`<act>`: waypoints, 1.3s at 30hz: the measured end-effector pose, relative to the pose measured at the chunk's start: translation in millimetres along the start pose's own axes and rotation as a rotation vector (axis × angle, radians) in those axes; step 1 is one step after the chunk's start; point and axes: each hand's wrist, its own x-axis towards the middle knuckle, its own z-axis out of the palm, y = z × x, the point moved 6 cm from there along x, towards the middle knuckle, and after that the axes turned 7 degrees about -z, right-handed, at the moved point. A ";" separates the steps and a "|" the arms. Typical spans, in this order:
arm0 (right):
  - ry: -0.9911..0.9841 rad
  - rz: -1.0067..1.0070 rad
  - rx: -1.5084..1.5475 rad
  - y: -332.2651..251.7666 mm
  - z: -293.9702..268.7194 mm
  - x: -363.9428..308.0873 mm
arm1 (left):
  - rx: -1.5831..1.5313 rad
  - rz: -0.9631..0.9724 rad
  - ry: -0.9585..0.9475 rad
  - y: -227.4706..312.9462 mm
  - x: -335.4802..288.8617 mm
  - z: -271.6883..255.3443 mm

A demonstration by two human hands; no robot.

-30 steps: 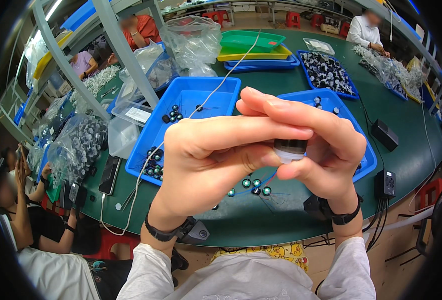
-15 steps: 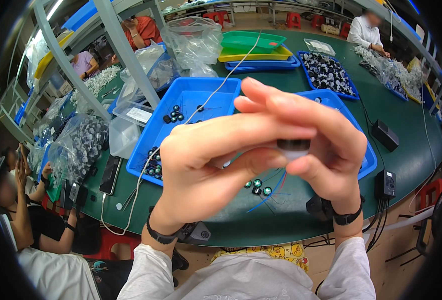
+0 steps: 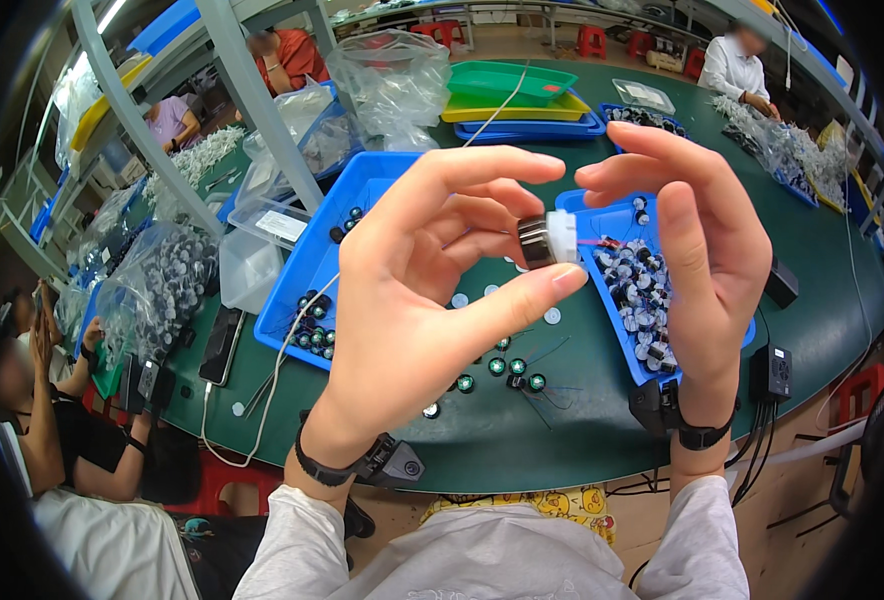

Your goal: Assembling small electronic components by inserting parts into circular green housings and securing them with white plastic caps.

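Note:
Between the thumb and fingers of my left hand (image 3: 392,270) is a small black cylinder part (image 3: 534,243) with a white cap (image 3: 563,236), tilted sideways, the cap toward the right. A thin pinkish wire runs out from the cap. My right hand (image 3: 717,250) is raised just beside it, fingers apart and apparently holding nothing. Below the hands, several small round parts with green faces (image 3: 517,367) and thin wires lie on the green table (image 3: 482,440). White discs (image 3: 552,316) lie close by. A blue tray (image 3: 602,212) behind my right hand contains many black-and-white capped parts (image 3: 637,290).
Another blue tray (image 3: 372,172) at left carries green-faced parts. A phone (image 3: 222,345) with a white cable lies left of it. Stacked trays (image 3: 512,80) and plastic bags (image 3: 387,80) are farther back. Black boxes (image 3: 772,370) sit at right; people work around the table.
My hands have moved apart. The right hand has come off the capped part and opened, while the left keeps the part, now turned sideways. The right tray's contents have come into view.

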 end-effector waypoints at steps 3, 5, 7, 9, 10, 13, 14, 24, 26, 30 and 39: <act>0.062 -0.084 -0.138 -6.8 -6.0 -0.2 | -0.118 -0.122 0.040 -4.2 2.3 0.3; 0.095 -0.138 -0.224 -9.4 -12.2 -3.2 | -0.185 -0.133 0.049 -8.8 2.1 -1.0; 0.136 -0.189 -0.242 -13.0 -15.9 -4.5 | -0.231 -0.137 0.051 -11.4 1.7 -2.4; 0.186 -0.260 -0.258 -15.5 -21.8 -5.5 | -0.261 -0.135 0.044 -12.4 2.6 -2.6; 0.146 -0.273 -0.250 -15.6 -20.4 -4.5 | -0.267 -0.138 0.041 -12.4 2.9 -2.1; -0.046 -0.310 -0.243 -16.6 -10.0 0.4 | -0.275 -0.145 0.030 -11.7 3.3 -0.3; -0.091 -0.315 -0.244 -17.7 -5.5 1.4 | -0.272 -0.144 0.024 -11.5 3.7 0.5; -0.169 -0.372 -0.254 -13.3 7.7 -2.4 | -0.187 -0.062 -0.032 -3.3 -0.5 2.5; -0.155 -0.373 -0.248 -13.0 8.4 -2.3 | -0.161 -0.059 -0.049 -1.3 -3.0 3.5; -0.139 -0.382 -0.267 -16.4 5.0 -1.6 | -0.194 -0.060 -0.102 -2.9 -0.7 5.4; -0.047 -0.380 -0.038 -12.9 8.4 -4.4 | -0.339 -0.287 -0.192 -8.2 -4.2 12.4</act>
